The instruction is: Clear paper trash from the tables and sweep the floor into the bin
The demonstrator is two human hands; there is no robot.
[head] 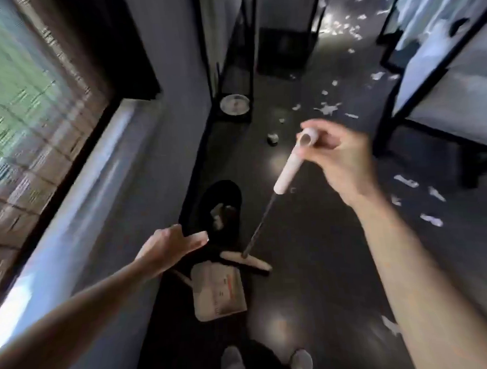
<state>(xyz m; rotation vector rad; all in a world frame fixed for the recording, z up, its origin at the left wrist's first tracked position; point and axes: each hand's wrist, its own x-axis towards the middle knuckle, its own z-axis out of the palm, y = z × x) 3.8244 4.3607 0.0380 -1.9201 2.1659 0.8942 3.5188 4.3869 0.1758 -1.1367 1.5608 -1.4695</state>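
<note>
Dark, glossy floor (308, 265) runs away from you down a narrow aisle, with a window (27, 109) on your left and a white table (454, 94) on a black frame on your right. Torn paper scraps (328, 108) lie scattered along the aisle ahead and beside the table, and a small crumpled ball (273, 139) sits on its own nearer to you. A round pale disc (235, 104) rests at the foot of a black frame further up on the left.

Your right grip (338, 159) has its fingers curled round the pale top end of the broom (287, 169). The thin shaft slants down and left from there, so the broom head (246, 260) rests on the floor just beside the black bin (209, 191). Some paper already shows inside the bin's mouth.

Your left grip (170, 247) is spread, fingers fairly straight and holding nothing, right at the near rim of the bin. With the motion blur you cannot tell whether the fingertips actually touch it.

A pale dustpan (218, 293) lies flat on the floor on your side of the broom head, close to it. Your two feet (234, 361) show at the bottom edge of the view.
</note>
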